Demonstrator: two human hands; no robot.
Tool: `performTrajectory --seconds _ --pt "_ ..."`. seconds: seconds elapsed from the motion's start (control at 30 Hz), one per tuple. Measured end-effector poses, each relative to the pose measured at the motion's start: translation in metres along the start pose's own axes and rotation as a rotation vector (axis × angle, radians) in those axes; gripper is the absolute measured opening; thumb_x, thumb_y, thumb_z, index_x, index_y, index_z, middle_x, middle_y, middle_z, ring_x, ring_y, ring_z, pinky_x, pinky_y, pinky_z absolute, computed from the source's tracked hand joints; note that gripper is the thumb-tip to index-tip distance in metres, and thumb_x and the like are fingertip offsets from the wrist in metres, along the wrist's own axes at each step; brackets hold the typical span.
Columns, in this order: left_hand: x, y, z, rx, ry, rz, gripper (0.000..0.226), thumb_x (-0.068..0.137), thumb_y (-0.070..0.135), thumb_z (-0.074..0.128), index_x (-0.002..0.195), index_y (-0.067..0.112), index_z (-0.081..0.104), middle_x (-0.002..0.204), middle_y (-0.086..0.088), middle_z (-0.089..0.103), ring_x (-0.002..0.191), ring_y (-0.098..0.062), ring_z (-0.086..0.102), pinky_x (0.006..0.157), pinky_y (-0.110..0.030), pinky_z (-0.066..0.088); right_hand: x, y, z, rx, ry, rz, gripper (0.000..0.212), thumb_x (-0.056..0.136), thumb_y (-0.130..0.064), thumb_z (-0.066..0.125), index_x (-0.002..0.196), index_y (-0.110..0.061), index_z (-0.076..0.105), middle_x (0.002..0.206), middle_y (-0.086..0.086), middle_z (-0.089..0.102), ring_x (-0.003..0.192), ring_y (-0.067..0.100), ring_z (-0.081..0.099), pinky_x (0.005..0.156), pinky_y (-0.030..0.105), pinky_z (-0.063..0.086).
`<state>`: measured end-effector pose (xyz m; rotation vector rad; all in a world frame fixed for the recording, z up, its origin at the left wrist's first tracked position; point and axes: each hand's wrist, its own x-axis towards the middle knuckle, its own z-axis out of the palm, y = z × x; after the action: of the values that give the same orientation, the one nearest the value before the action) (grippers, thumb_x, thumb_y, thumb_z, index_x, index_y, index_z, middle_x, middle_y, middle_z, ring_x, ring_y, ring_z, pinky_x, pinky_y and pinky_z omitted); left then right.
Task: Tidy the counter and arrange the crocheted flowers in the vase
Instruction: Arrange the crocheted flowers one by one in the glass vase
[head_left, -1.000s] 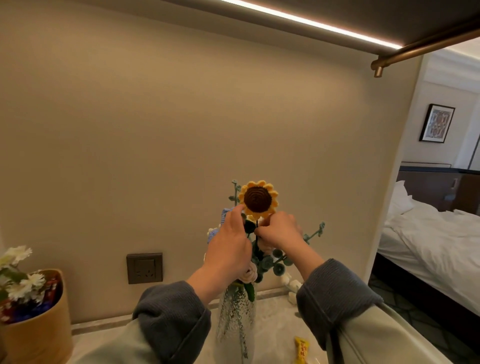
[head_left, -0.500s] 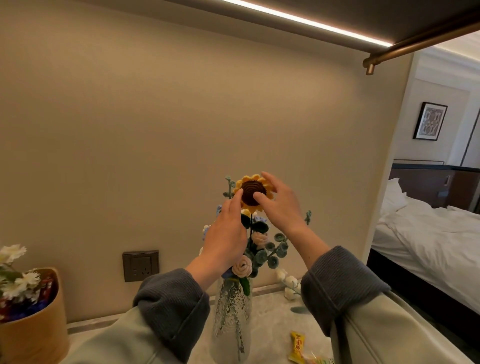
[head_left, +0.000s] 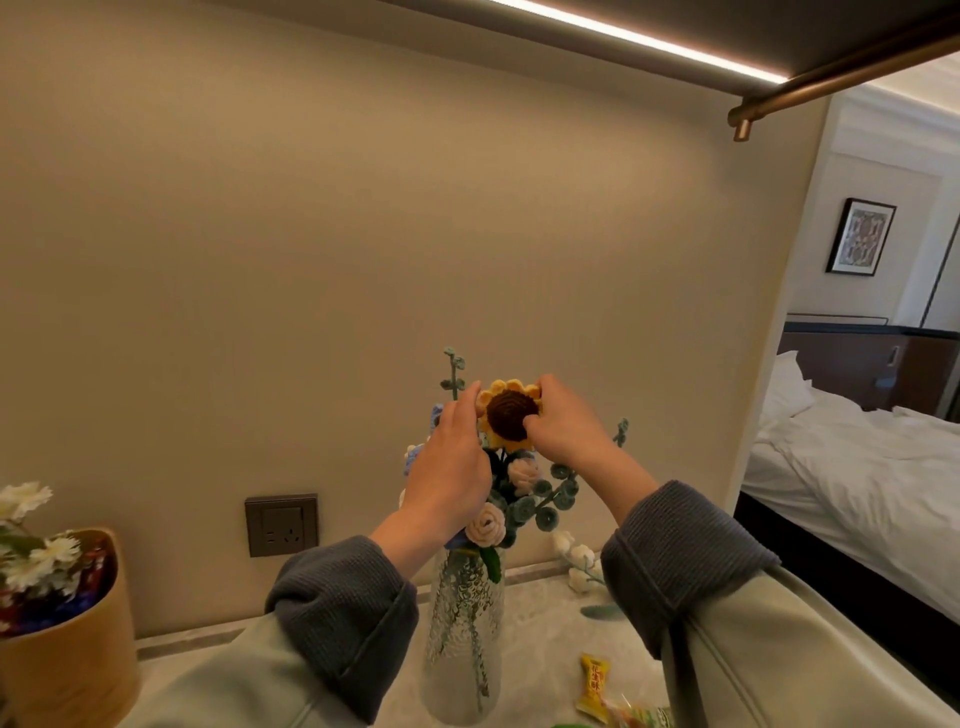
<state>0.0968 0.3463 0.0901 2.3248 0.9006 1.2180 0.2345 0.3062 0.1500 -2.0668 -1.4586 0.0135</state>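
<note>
In the head view, the crocheted sunflower (head_left: 509, 418) faces the camera, yellow petals ringing a dark brown centre. Its stem runs down toward 6 o'clock into the textured glass vase (head_left: 462, 639) on the counter (head_left: 540, 639). The right hand (head_left: 566, 421) pinches its 3 o'clock rim, thumb on the centre. The left hand (head_left: 452, 467) touches its 9 o'clock edge with straight fingers.

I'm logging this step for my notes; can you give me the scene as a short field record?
sunflower: topmost bloom in the vase
left hand: fingers touch its left rim
right hand: pinches its right rim, thumb on the brown centre
vase: clear glass, upright on the counter
loose on counter: white flower sprig, yellow snack packet
</note>
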Motion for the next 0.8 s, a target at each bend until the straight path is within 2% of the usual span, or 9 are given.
performTrajectory --seconds 0.13,0.23,0.3,0.43,0.47,0.53,0.6,0.67,0.8 --pt "-0.003 0.002 -0.002 -0.005 0.004 -0.012 0.067 0.092 0.003 0.040 0.150 0.026 0.016 0.146 -0.004 0.034 0.124 -0.025 0.046 0.095 -0.042 0.046 -0.001 0.000 0.001 0.010 -0.077 0.031 0.037 0.091 -0.011 0.053 0.128 -0.010 0.043 0.118 0.013 0.058 0.099 0.028 0.058 0.081 0.041 0.053" --pt "-0.005 0.002 -0.004 -0.025 -0.002 -0.012 0.066 0.093 0.003 0.040 0.149 0.028 0.016 0.146 -0.003 0.033 0.124 -0.024 0.045 0.096 -0.043 0.045 -0.002 -0.005 -0.002 0.211 -0.041 0.028 0.055 0.088 -0.005 0.054 0.139 -0.011 0.034 0.137 0.014 0.046 0.121 0.029 0.050 0.098 0.044 0.048" --pt "-0.006 0.004 -0.005 -0.078 0.018 -0.024 0.063 0.093 0.005 0.040 0.148 0.030 0.019 0.143 0.000 0.036 0.120 -0.021 0.047 0.096 -0.042 0.046 -0.006 -0.010 -0.007 0.341 0.049 -0.033 0.059 0.086 0.000 0.054 0.141 -0.012 0.034 0.140 0.012 0.042 0.130 0.026 0.042 0.107 0.041 0.041" --pt "-0.008 0.026 -0.006 -0.340 0.110 -0.029 0.049 0.096 0.011 0.044 0.139 0.031 0.033 0.122 0.007 0.048 0.100 -0.006 0.054 0.083 -0.024 0.048 -0.023 -0.015 -0.025 0.579 0.301 -0.201 0.044 0.087 0.002 0.052 0.128 -0.014 0.048 0.121 0.004 0.054 0.113 0.019 0.054 0.097 0.035 0.049" --pt "-0.010 0.035 -0.004 -0.436 0.129 -0.029 0.045 0.095 0.011 0.045 0.135 0.031 0.037 0.118 0.007 0.051 0.099 -0.008 0.056 0.082 -0.023 0.049 -0.030 -0.013 -0.031 0.637 0.358 -0.228 0.040 0.087 0.002 0.051 0.124 -0.014 0.051 0.116 0.003 0.056 0.108 0.018 0.057 0.092 0.031 0.051" --pt "-0.013 0.057 0.001 -0.617 0.158 0.010 0.037 0.093 0.013 0.047 0.127 0.028 0.045 0.109 0.004 0.057 0.093 -0.014 0.061 0.079 -0.030 0.054 -0.043 -0.005 -0.042 0.725 0.494 -0.270 0.035 0.087 0.002 0.050 0.116 -0.016 0.055 0.108 0.001 0.060 0.099 0.016 0.061 0.084 0.026 0.053" --pt "-0.016 0.080 0.013 -0.711 0.157 0.067 0.032 0.092 0.015 0.046 0.122 0.024 0.049 0.106 -0.001 0.060 0.086 -0.019 0.063 0.073 -0.034 0.056 -0.056 0.012 -0.053 0.759 0.615 -0.279 0.031 0.087 0.000 0.049 0.111 -0.017 0.058 0.103 0.002 0.063 0.093 0.016 0.062 0.079 0.030 0.055" --pt "-0.019 0.101 0.029 -0.755 0.139 0.104 0.030 0.092 0.013 0.046 0.119 0.024 0.050 0.105 -0.001 0.061 0.084 -0.020 0.063 0.067 -0.030 0.055 -0.067 0.033 -0.060 0.751 0.680 -0.256 0.028 0.087 -0.003 0.049 0.108 -0.017 0.059 0.100 0.001 0.064 0.091 0.016 0.063 0.079 0.038 0.056" --pt "-0.025 0.134 0.082 -0.792 0.051 0.099 0.034 0.092 0.006 0.046 0.116 0.029 0.050 0.104 0.003 0.062 0.083 -0.017 0.064 0.065 -0.031 0.056 -0.079 0.097 -0.070 0.711 0.688 -0.140 0.028 0.089 -0.003 0.051 0.104 -0.024 0.060 0.097 -0.004 0.064 0.093 0.014 0.062 0.081 0.046 0.056"
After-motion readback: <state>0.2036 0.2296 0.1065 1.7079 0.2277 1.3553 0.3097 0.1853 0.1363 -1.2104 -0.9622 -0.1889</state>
